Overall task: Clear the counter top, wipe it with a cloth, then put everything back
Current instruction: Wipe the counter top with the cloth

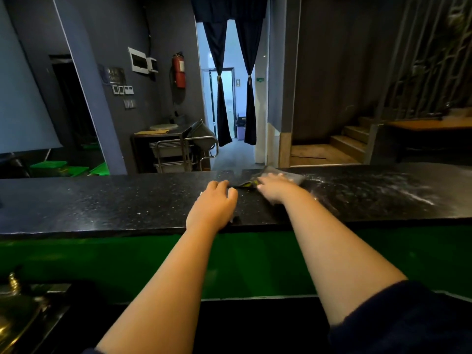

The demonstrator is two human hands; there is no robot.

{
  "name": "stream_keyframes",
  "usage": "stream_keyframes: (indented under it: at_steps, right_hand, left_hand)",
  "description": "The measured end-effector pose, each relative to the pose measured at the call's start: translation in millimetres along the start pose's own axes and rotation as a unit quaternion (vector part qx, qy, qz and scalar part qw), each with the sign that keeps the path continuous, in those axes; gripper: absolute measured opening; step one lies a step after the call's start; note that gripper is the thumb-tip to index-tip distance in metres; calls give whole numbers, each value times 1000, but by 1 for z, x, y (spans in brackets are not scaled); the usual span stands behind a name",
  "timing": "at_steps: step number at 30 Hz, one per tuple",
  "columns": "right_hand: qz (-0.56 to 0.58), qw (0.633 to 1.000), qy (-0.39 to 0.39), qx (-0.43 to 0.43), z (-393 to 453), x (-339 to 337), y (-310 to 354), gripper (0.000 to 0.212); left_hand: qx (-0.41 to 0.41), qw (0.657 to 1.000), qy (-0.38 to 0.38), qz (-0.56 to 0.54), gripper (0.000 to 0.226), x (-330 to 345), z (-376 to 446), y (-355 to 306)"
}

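Observation:
A long black speckled counter top (102,200) runs across the view above a green front panel. My right hand (274,187) lies flat with spread fingers on a grey cloth (293,176) near the counter's far edge; the hand is blurred. My left hand (213,205) rests on the counter just left of the cloth, fingers slightly bent, holding nothing. To the right of the cloth the surface shows wet whitish streaks (370,190).
Beyond the counter stand a metal trolley (178,146), a curtained doorway (229,98) and wooden stairs (344,141). A fire extinguisher (178,70) hangs on the wall. A brass object (15,315) sits at the lower left below the counter.

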State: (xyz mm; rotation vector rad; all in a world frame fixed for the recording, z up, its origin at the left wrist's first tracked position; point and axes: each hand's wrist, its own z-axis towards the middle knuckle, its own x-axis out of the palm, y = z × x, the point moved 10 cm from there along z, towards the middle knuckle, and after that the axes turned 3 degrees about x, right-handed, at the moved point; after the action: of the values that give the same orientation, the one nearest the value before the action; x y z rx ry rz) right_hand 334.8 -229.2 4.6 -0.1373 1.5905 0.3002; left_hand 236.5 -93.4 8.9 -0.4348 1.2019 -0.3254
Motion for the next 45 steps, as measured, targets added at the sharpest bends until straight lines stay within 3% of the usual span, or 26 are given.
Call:
stream_keyframes:
  at_steps: [3, 7, 12, 14, 19, 23, 26, 28, 32, 36, 39, 41, 45]
  right_hand:
    - [9, 996, 17, -92, -30, 8, 42, 49]
    - [40, 988, 44, -140, -63, 8, 19, 49]
    - [46, 999, 22, -7, -56, -5, -70, 49]
    - [23, 999, 16, 20, -47, -3, -67, 49]
    - [-16, 993, 22, -116, -66, 13, 38, 49]
    - [33, 986, 40, -161, -101, 7, 25, 48]
    - [74, 990, 30, -118, -111, -2, -36, 48]
    - [82, 995, 23, -54, -106, -6, -84, 47]
    - [22, 998, 10, 58, -95, -8, -130, 48]
    - [21, 999, -42, -20, -115, -8, -72, 47]
    - [103, 992, -35, -63, -130, -3, -68, 45]
    - [123, 991, -21, -42, -139, -6, -95, 45]
    - [123, 989, 6, 78, -151, -19, -161, 47]
  left_hand:
    - [-26, 999, -29, -27, 48, -7, -6, 1]
    - [-39, 998, -15, -39, 45, -5, -8, 1]
    - [-25, 999, 19, 6, 47, -2, -14, -14]
    - [-15, 1000, 17, 8, 44, -1, -19, -22]
    - [-23, 999, -36, 9, 42, -8, -25, -27]
    - [-35, 998, -48, -24, 42, -12, -26, -24]
    - [-33, 999, -19, -22, 43, -1, -23, -23]
    - [-34, 998, 20, 41, 47, 9, -21, -31]
    - [25, 992, 91, 82, 51, 37, -20, -71]
    - [34, 991, 97, 88, 49, 50, -15, -89]
    - [29, 993, 83, 80, 46, 52, -12, -83]
    - [29, 993, 79, 78, 47, 53, -11, -80]
    - [54, 991, 67, 103, 49, 54, -15, -87]
